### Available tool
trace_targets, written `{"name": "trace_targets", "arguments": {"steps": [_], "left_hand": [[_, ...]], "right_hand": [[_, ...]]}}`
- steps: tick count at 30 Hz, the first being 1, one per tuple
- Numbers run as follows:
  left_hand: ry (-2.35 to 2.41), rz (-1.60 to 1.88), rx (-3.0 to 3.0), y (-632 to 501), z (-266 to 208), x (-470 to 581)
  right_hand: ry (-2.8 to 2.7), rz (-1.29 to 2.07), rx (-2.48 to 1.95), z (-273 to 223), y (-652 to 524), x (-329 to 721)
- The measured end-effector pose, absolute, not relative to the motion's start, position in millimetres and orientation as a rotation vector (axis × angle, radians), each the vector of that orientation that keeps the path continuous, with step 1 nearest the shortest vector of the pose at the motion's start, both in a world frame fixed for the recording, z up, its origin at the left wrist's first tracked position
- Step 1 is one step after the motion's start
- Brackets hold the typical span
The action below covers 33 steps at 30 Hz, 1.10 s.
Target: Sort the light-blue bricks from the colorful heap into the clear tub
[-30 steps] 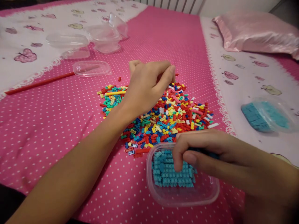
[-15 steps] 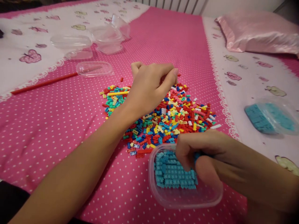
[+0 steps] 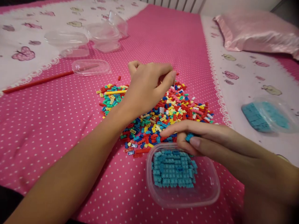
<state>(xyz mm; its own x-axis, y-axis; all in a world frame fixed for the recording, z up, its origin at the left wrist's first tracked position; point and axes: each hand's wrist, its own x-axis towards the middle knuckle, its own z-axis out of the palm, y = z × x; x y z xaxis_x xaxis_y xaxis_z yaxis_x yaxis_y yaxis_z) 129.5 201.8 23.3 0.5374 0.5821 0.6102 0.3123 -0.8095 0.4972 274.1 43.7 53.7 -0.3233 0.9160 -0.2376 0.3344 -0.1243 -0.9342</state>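
Note:
Over the pile of small coloured building bricks (image 3: 173, 109) hangs my left hand (image 3: 149, 82), its fingers curled and thumb and forefinger drawn together. Whatever is between those fingertips is hidden. My right hand (image 3: 198, 137) is above the far right rim of a clear plastic tub (image 3: 203, 197). Its thumb and bent fingers pinch a small blue brick (image 3: 189, 137), while the forefinger stretches toward the pile. Inside the tub, teal bricks (image 3: 173, 171) are packed in tight rows on the left side, with a few darker blue ones among them.
A second clear container of teal bricks (image 3: 257, 116) stands at the right. Several clear containers and lids (image 3: 102, 34) lie at the back left, near a long red stick (image 3: 39, 81). A yellow stick (image 3: 115, 92) lies on the pile. A pink pillow (image 3: 257, 34) rests at the back right.
My right hand has lifted out of the tub toward the pile, and its forefinger has straightened. The blue brick in its grip shows more clearly. My left hand keeps nearly the same pose.

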Motion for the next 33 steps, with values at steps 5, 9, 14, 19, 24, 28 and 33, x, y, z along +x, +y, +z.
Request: {"name": "trace_targets", "arguments": {"steps": [5, 9, 14, 19, 24, 28, 33], "left_hand": [[0.783, 1.125, 2.478, 200.5, 22.7, 130.8], [0.782, 1.121, 2.482, 200.1, 23.2, 130.3], [0.769, 1.107, 2.487, 200.8, 23.3, 130.0], [0.752, 1.101, 2.455, 201.3, 22.8, 129.9], [0.732, 1.085, 2.471, 202.9, 20.6, 129.4], [0.725, 1.111, 2.457, 203.9, 18.7, 130.0], [0.749, 1.084, 2.477, 202.4, 19.9, 131.0]], "right_hand": [[-1.719, 1.544, -1.369, 54.1, 41.2, 276.8], [-1.782, 1.614, -1.267, 55.8, 44.2, 274.3], [-1.901, 1.54, -1.211, 56.8, 46.2, 274.8], [-1.787, 1.64, -1.274, 55.6, 42.0, 275.7], [-1.651, 1.674, -1.258, 55.0, 38.6, 277.1], [-1.53, 1.681, -1.304, 55.4, 40.7, 274.6], [-1.742, 1.548, -1.41, 52.0, 48.2, 268.0]]}}
